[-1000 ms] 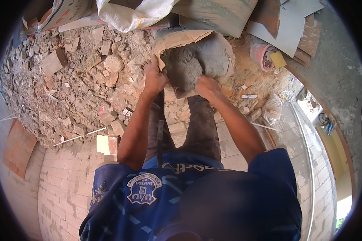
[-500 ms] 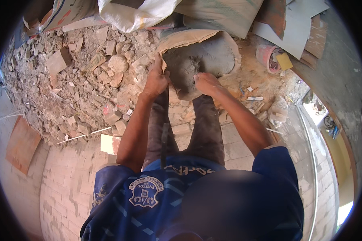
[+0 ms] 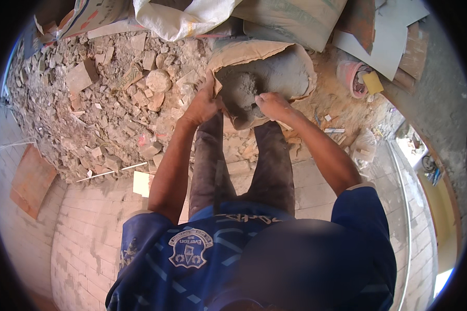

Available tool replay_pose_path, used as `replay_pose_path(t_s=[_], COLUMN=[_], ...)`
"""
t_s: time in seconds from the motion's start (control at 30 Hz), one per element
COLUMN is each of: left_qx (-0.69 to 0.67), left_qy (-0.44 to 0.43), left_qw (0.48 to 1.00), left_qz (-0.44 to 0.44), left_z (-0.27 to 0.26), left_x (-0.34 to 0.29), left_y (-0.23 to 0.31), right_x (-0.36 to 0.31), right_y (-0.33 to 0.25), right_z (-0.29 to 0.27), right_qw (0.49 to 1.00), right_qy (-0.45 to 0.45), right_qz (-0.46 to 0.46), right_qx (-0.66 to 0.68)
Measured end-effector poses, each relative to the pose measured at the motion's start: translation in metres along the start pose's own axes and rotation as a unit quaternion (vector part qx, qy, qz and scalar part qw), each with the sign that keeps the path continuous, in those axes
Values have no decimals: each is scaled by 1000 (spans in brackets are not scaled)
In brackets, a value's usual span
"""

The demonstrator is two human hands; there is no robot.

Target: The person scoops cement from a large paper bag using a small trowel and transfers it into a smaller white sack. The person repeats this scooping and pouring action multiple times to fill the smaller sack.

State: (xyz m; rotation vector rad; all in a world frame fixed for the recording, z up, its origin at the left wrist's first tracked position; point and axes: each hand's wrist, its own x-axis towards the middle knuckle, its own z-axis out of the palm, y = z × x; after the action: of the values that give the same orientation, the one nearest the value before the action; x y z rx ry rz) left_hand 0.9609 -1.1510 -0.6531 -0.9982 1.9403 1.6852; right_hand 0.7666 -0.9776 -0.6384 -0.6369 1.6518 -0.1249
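Observation:
An opened brown paper sack (image 3: 251, 53) lies in front of my legs, its mouth facing me. Inside is grey, cement-like powder (image 3: 283, 75), with a rough lump of it heaped near the middle. My left hand (image 3: 204, 105) is closed on the sack's left edge, the fingers curled round the paper. At the sack's mouth my right hand (image 3: 273, 107) makes a fist, knuckles close to the lump. Whatever that fist grips is hidden by the hand and the grey powder.
Broken rubble (image 3: 114, 103) covers the ground to the left. A white woven sack (image 3: 184, 20) sits beyond. At the right are a pinkish bucket (image 3: 352, 80) with a yellow block at its rim, flat boards (image 3: 379, 39) and a clear plastic bag (image 3: 364, 146). A block wall (image 3: 98, 223) shows lower left.
The grey lump sits higher and looks larger beside my right fist, which has shifted slightly. My left hand keeps its grip on the sack. The whole view has slid a little to the right.

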Motion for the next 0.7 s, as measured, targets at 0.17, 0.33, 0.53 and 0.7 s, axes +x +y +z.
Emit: replay_pose_path(t_s=[0.17, 0.33, 0.53, 0.7], left_qx=[-43, -19, -109, -102], left_qy=[-2, -21, 3, 12], left_qw=[999, 999, 992, 990], left_qz=[-4, -42, -71, -94], left_z=[-3, -16, -14, -15], left_x=[-4, -15, -19, -17], left_y=[-4, 31, 41, 33], right_x=[-24, -40, -58, -75], right_y=[-23, 1, 35, 34], right_z=[-22, -19, -26, -48], right_qw=[988, 995, 998, 992], right_qy=[-86, -61, 22, -23], right_qz=[79, 31, -48, 75], right_qx=[102, 79, 32, 97])
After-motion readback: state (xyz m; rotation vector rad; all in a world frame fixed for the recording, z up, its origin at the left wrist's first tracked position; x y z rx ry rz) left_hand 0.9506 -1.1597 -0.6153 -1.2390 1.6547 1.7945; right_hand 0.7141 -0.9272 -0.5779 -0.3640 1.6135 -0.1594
